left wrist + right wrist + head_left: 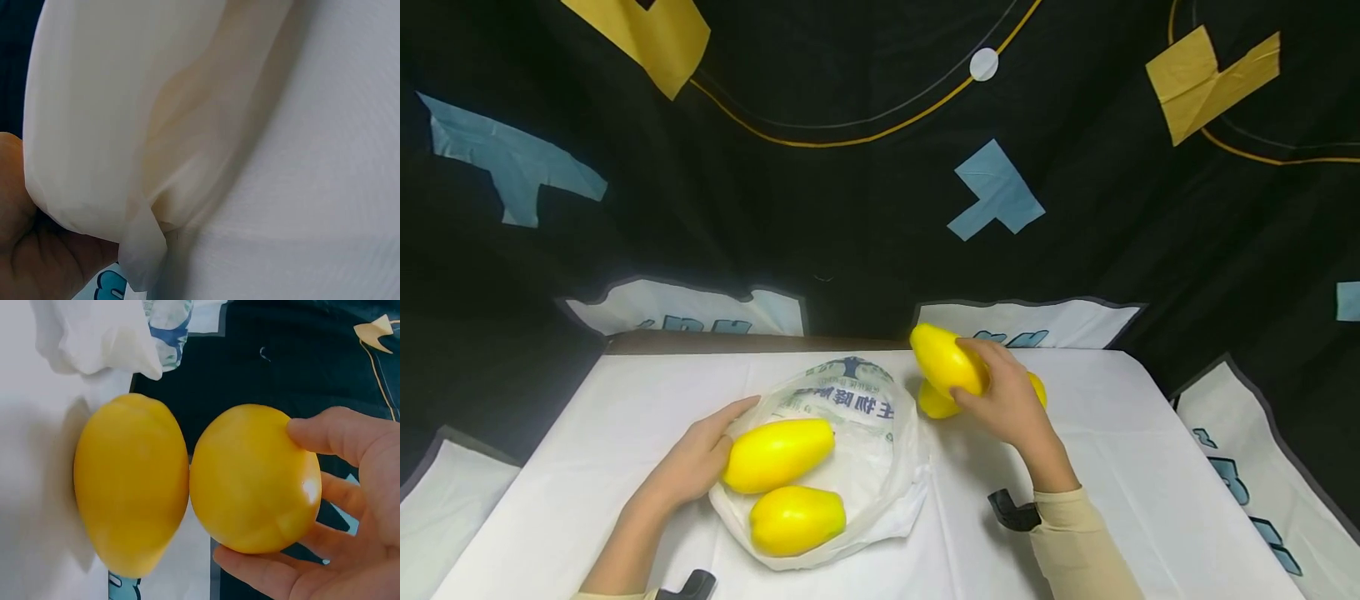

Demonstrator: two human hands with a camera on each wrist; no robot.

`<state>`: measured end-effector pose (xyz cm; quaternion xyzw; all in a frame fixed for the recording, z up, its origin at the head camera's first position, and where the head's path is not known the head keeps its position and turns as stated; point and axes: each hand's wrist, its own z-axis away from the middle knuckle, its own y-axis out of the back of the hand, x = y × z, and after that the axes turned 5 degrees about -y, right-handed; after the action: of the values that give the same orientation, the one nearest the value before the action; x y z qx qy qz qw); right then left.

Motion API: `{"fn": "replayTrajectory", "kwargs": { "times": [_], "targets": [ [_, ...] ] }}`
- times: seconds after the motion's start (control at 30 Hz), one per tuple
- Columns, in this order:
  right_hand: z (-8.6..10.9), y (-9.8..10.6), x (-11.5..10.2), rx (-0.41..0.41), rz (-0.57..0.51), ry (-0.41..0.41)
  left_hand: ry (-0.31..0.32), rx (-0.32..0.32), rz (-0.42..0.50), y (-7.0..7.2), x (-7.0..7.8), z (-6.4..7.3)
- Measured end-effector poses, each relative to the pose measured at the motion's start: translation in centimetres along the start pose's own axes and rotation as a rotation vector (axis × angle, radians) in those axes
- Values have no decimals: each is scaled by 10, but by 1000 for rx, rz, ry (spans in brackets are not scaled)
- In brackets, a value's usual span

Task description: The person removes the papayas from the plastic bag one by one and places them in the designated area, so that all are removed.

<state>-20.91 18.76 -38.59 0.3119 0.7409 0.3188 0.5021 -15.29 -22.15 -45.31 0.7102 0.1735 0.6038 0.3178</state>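
Observation:
A white, translucent plastic bag (880, 500) with green print lies spread open on the table. Its left rim is held by my left hand (700, 454), and in the left wrist view the bag's film (87, 125) covers part of that hand (44, 256). Inside the bag are two yellow papayas, one farther back (780, 455) and one nearer (797, 521). To the right of the bag, my right hand (1003, 392) grips a third papaya (946, 358), fingers and thumb around it. Another papaya (131, 484) lies on the table right beside the held one (253, 481), partly hidden in the head view.
A white cloth covers the table (1150, 467). Behind it hangs a black curtain (850, 217) with blue and yellow patches. Black curved pieces (1013, 510) show at both wrists.

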Motion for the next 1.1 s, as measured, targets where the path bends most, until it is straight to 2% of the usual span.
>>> {"fn": "replayTrajectory", "kwargs": {
  "times": [0.3,0.57,0.83,1.1],
  "targets": [
    [4,15,11,99,-44,-59,12,-8,9,-1,-2,-1],
    [7,31,25,132,-36,-83,22,-11,2,0,-1,-1],
    [13,43,42,183,-10,-174,22,-15,-3,0,0,-1],
    [17,54,58,188,11,-302,37,-24,-10,0,2,-1]
  ]
}}
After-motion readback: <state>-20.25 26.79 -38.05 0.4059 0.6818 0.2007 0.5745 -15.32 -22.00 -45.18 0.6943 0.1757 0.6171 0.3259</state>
